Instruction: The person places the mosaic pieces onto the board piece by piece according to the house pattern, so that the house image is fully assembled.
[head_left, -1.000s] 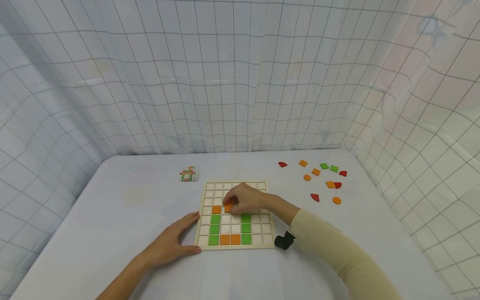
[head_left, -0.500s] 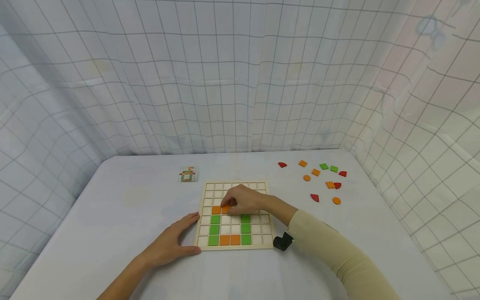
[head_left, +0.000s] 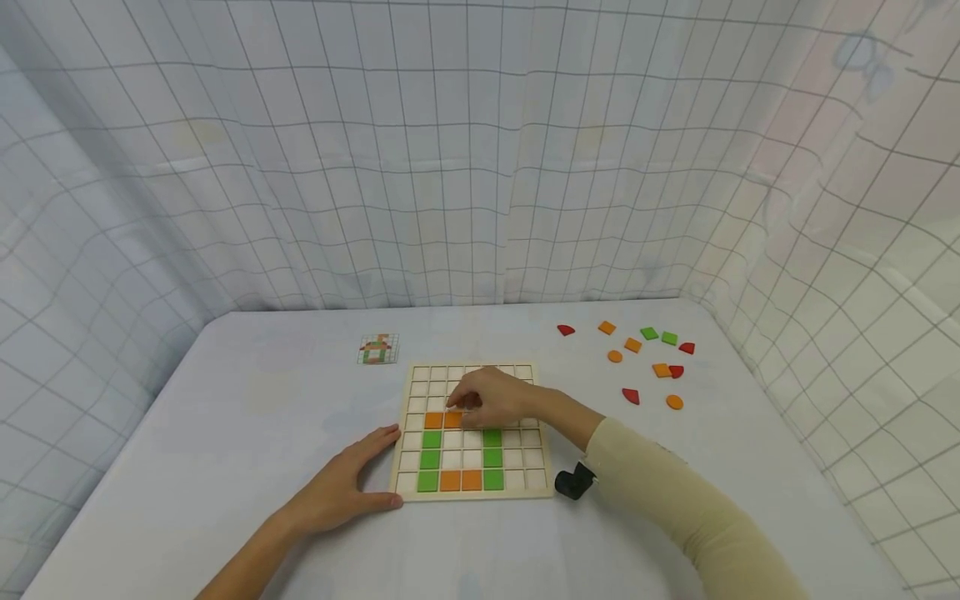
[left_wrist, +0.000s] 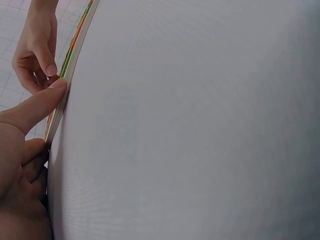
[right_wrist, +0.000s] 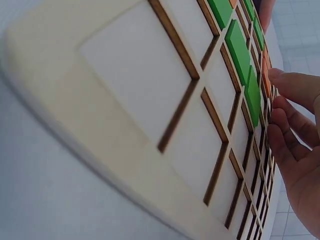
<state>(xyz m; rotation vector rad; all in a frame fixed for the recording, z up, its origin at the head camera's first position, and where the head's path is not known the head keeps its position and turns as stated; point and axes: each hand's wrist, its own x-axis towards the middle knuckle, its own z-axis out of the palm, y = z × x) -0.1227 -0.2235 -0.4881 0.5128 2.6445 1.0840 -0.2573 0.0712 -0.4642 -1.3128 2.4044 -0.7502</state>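
A pale wooden grid board [head_left: 480,496] lies on the table. My left hand [head_left: 341,490] rests beside its front left corner, fingertips at the left rim and thumb at the front edge. Over the board's middle is my right hand [head_left: 497,398], fingers loosely bent. Its thumb is right at an orange square tile [head_left: 453,420], which sits in a cell beside another orange tile [head_left: 433,421]. Columns of green tiles [head_left: 430,459] and an orange pair [head_left: 461,480] frame white cells below. The right wrist view shows the thumb [right_wrist: 290,82] against the orange tile [right_wrist: 266,75].
Loose pieces lie to the back right: orange squares [head_left: 607,327], green squares [head_left: 648,333], red quarter-circles [head_left: 631,396] and orange discs [head_left: 674,402]. A pattern card [head_left: 378,348] lies behind the board. A black wrist camera [head_left: 574,481] hangs under the right sleeve.
The pinched orange tile went left into the cell beside the other orange tile. My right fingers have since parted from it and shifted slightly right. The left hand stayed put.
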